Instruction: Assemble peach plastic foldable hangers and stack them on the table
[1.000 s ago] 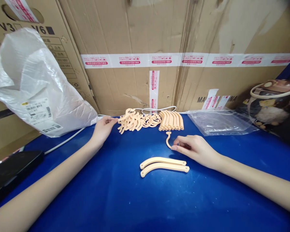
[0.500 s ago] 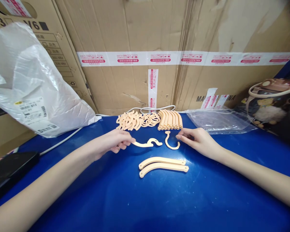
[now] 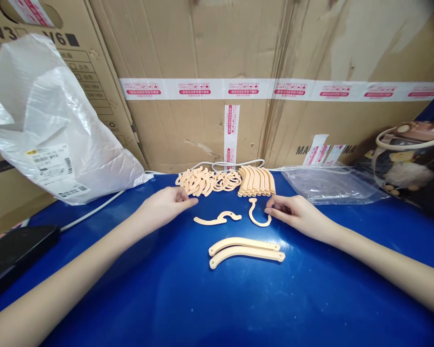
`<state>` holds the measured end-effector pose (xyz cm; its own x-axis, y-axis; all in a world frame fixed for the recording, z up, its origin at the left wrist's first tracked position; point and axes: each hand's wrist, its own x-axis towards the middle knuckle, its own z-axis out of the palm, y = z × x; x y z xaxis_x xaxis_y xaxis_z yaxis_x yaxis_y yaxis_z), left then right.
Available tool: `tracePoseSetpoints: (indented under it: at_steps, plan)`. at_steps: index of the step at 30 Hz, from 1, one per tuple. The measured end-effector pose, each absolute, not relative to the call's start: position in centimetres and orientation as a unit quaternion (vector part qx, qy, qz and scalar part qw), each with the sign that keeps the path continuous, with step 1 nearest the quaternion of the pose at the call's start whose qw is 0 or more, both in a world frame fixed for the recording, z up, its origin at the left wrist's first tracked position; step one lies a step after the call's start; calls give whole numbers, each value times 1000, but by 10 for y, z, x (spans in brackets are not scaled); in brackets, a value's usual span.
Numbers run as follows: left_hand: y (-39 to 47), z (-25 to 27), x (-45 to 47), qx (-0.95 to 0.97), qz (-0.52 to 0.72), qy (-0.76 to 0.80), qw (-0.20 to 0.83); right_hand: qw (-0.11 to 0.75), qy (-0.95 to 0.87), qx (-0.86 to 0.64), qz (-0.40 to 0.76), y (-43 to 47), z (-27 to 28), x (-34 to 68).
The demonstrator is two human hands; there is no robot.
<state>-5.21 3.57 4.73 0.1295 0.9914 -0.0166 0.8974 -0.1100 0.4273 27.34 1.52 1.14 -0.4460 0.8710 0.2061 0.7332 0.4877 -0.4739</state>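
Lying flat at the clock's centre on the blue table [image 3: 202, 308]: a notched curved piece [image 3: 210, 222], hooked end toward 3 o'clock, untouched by either hand. Near it at 3 o'clock, a slim open hook [image 3: 259, 224]. Between 4 and 5, two long curved bars [image 3: 246, 253], side by side. Between 9 and 10, the left hand [image 3: 166, 205], thumb extended, fingers loosely curled, apart from the piece, apparently holding nothing. At 3, beyond the hook, the right hand [image 3: 292, 212], fingertips narrowed by the hook's tip; impossible to tell whether pinching, touching or just beside. Farther out: at 11, a heap of curved pieces [image 3: 195, 183]; at 12, a pile of hooks [image 3: 227, 180]; at 2, stacked bars [image 3: 256, 180]. Seemingly at the stage of laying out single parts. Next calling, probably, for a light pinch on one part.
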Motion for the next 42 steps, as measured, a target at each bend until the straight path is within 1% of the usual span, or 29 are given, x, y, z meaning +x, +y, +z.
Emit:
tracePoseSetpoints:
  at_steps: [3,6,9,13,18,20,23,25,28,31,33,35,40,42]
  plan:
    - [39,44,-55,740,186,645,48,210,-838,-478,157,16,11,273]
    - [46,35,-56,759,224,611,-24,203,-840,-481,147,16,11,271]
    - [54,26,-57,772,249,583,-45,199,-843,-481,133,15,12,269]
    - [59,22,-55,765,282,579,-22,193,-846,-480,128,14,13,269]
    - [59,28,-52,697,355,621,54,194,-848,-476,126,14,13,270]
    - [59,33,-54,655,387,639,115,193,-849,-475,129,15,13,270]
    - [56,44,-57,599,412,646,233,189,-849,-475,135,14,13,271]
    - [49,51,-56,579,399,638,313,189,-850,-473,139,14,13,271]
    - [36,57,-49,578,339,617,413,192,-852,-466,143,14,14,271]
    - [27,55,-42,590,276,609,453,193,-854,-459,148,14,14,272]
    - [26,51,-40,605,246,615,441,192,-855,-458,150,14,14,272]
    - [28,49,-42,628,224,625,405,193,-854,-459,150,13,14,272]
    - [26,50,-44,685,198,648,267,196,-851,-462,152,13,16,272]
    - [20,50,-41,744,199,607,195,201,-852,-459,149,13,17,272]
